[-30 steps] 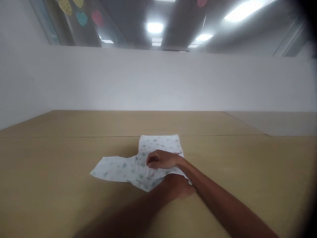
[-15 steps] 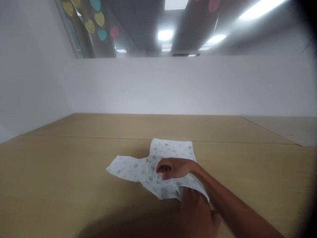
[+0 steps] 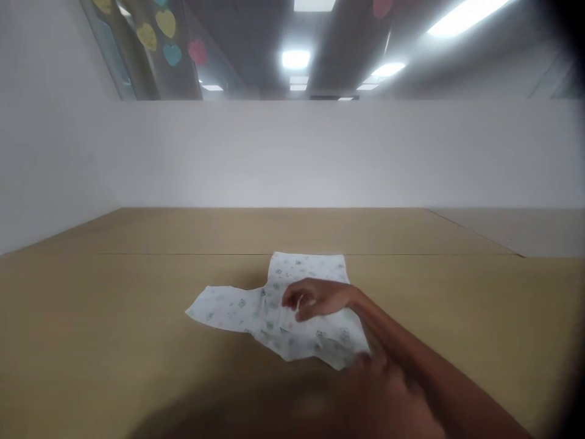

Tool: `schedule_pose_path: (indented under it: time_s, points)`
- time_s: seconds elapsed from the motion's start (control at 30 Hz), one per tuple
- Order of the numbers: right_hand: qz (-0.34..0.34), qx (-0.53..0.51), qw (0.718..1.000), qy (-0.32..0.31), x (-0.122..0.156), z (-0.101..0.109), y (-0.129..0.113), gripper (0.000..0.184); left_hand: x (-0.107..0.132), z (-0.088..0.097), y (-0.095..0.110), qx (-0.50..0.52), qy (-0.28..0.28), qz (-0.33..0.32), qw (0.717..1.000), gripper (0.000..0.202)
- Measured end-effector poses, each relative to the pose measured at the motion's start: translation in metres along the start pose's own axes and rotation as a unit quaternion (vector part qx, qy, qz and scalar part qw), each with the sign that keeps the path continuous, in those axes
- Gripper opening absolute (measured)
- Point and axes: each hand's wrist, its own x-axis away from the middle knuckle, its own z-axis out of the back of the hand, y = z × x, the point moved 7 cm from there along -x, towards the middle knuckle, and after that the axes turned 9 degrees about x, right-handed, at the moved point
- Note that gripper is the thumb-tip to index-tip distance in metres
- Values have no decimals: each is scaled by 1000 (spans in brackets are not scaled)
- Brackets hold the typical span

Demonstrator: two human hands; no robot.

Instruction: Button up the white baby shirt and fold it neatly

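Note:
A small white cloth (image 3: 237, 308) with a pale printed pattern lies partly folded on the tan table (image 3: 91, 341). One flap sticks out to the left and another part reaches back toward the wall. My right hand (image 3: 317, 299) rests on the middle of the cloth with its fingers curled down onto the fabric. My left hand (image 3: 388, 381) is a dark blur low in the picture, at the cloth's near right corner (image 3: 351, 356). Its fingers are smeared by motion.
A white partition wall (image 3: 292, 152) runs along the far edge of the table. Another tan tabletop (image 3: 525, 228) adjoins at the back right. Coloured heart shapes (image 3: 164, 24) hang on glass at the upper left, under ceiling lights.
My left hand has drawn back from the cloth's near edge toward me and is now blurred. The right hand has stayed on the cloth, its fingers a little looser.

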Motion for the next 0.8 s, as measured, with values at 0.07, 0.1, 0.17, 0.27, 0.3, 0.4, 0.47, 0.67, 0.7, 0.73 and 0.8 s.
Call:
schedule_pose_path:
  time_s: [0.07, 0.1, 0.17, 0.27, 0.3, 0.4, 0.47, 0.67, 0.7, 0.73, 0.8]
  points:
    - [16, -34, 996, 84, 14, 28, -8, 35, -8, 48, -9, 19, 10, -24, 999, 27]
    - [16, -41, 989, 142, 24, 45, -12, 32, -11, 66, -17, 46, 9, -46, 998, 29]
    - [10, -40, 966, 255, 46, 76, -18, 28, -14, 84, -45, 64, 33, -60, 996, 35]
    - [0, -27, 938, 345, 69, 98, -22, 27, -13, 66, -87, 36, 27, -60, 997, 45]
    - [-5, -18, 934, 356, 72, 99, -21, 27, -12, 56, -98, 22, 27, -48, 998, 50]
    - [-19, 19, 923, 383, 72, 87, -8, 29, -11, 39, -115, -6, 36, -12, 999, 58]
    - [-31, 55, 908, 414, 71, 69, 7, 30, -12, 40, -115, -16, 50, 1, 999, 60]
    - [-105, 255, 903, 329, 76, -3, 54, 53, -20, 46, -115, -45, 67, 0, 997, 57]
    - [-127, 276, 910, 283, 78, -12, 62, 57, -20, 46, -120, -50, 57, 15, 997, 57]
    - [-147, 295, 913, 242, 80, -18, 68, 60, -18, 45, -127, -54, 44, 35, 997, 57]
    - [-169, 327, 909, 195, 86, -21, 75, 62, -8, 48, -141, -60, 21, 72, 995, 56]
